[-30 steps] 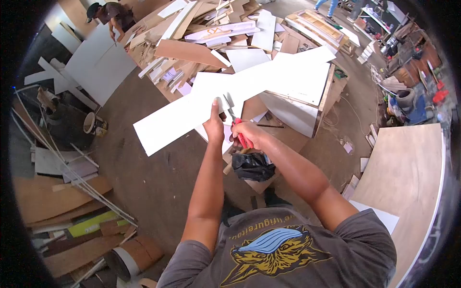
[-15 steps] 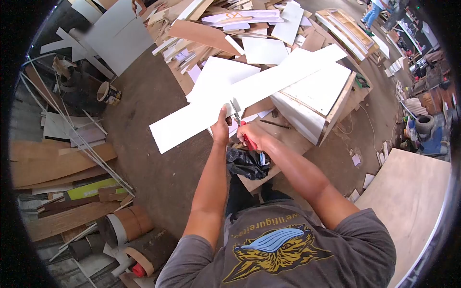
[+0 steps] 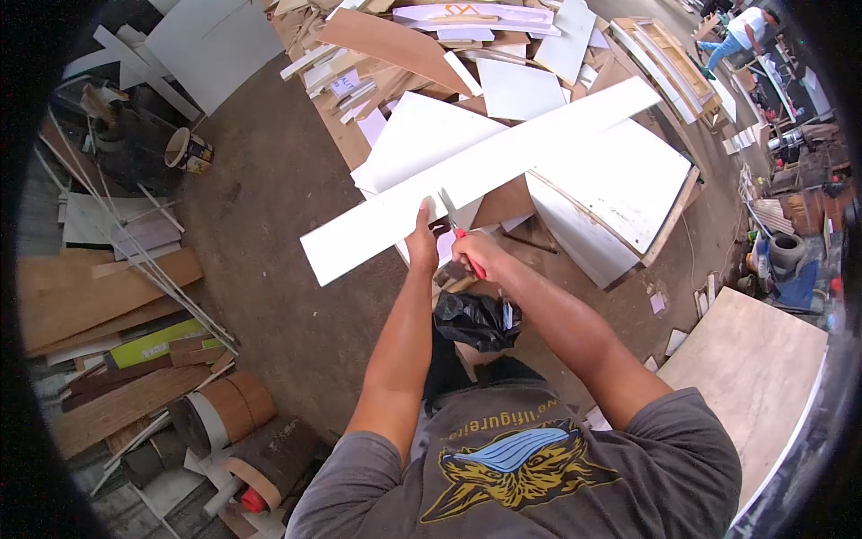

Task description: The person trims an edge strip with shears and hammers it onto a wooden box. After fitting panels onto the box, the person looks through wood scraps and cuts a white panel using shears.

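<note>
A long white strip (image 3: 503,162) lies slanted in front of me, its lower end at the left and its far end over a white-topped box (image 3: 620,180). My left hand (image 3: 425,238) grips the strip's near edge, thumb on top. Closed round the red handles of a cutting tool (image 3: 474,254) is my right hand (image 3: 480,253); the tool's metal jaws meet the strip just right of my left thumb. Below my hands sits a black plastic bag (image 3: 476,321).
Wood and board offcuts (image 3: 386,54) are heaped beyond the strip. A bucket (image 3: 189,150) stands at the left, above stacked boards (image 3: 108,296). A plywood sheet (image 3: 745,386) is at the right. Another person (image 3: 745,31) bends at the upper right.
The view has shifted, and the strip now appears further right and at a steeper slant. Both hands keep their hold. The person at the upper left has left the view.
</note>
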### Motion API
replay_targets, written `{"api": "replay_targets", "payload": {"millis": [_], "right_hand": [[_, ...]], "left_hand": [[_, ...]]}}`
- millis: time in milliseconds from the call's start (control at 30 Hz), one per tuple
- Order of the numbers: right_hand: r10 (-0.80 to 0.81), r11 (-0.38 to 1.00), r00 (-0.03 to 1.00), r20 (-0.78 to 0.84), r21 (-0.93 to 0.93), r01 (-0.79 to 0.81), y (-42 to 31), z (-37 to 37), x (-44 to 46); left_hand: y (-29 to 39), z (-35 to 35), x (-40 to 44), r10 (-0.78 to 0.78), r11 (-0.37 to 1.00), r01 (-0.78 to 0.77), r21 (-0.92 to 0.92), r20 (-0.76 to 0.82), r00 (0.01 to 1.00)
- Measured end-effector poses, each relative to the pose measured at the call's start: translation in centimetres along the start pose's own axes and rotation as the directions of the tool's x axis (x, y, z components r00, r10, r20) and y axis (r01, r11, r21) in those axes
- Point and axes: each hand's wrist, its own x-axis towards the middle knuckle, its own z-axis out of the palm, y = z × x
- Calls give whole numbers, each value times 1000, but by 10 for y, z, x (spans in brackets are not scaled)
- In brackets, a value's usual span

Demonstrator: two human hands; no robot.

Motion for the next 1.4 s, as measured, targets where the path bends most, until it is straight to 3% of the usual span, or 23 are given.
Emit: {"api": "replay_targets", "payload": {"millis": [33,133,267,367,467,567,700,833,900,1100,1200,1300,1400], "right_hand": [[7,1000,1000,-13,9,-7,-8,1,-2],[47,997,998,-48,65,-44,-13,0,6],[60,997,992,-112,-47,-66,2,-10,25],[88,981,995,49,167,-95,-10,-5,-1],[59,987,983,175,140,-84,-9,-11,-13],[-75,968,974,213,249,20,16,-15,-8],[-40,971,970,238,237,-18,16,-15,-14],[124,962,977,171,221,-161,23,-22,-3],[212,949,964,159,204,-242,28,-32,7],[49,979,996,68,193,-62,31,-31,22],[129,986,991,20,100,-131,5,-22,6],[47,998,999,-12,-38,-48,0,-25,9],[23,992,997,70,-122,-15,9,-39,24]], "left_hand": [[-1,5,1,-66,991,60,-121,-52,996],[1,2,4,-186,966,190,-176,41,982],[-11,-2,14,-158,974,161,-161,34,987],[-16,1,20,-129,976,118,-182,-46,991],[-27,6,23,-54,971,22,-238,-127,990],[-67,-13,53,-33,972,-5,-237,-157,987],[-6,32,5,-92,987,71,-147,-138,986],[-20,12,25,-91,993,89,-83,-19,996],[-28,4,34,-72,997,72,-12,-39,997],[-13,3,37,-26,978,40,204,-70,997],[1,7,33,-5,956,29,291,-85,996],[-10,-4,47,83,946,-63,319,-49,995],[-21,-13,57,143,942,-127,310,-29,989]]}}
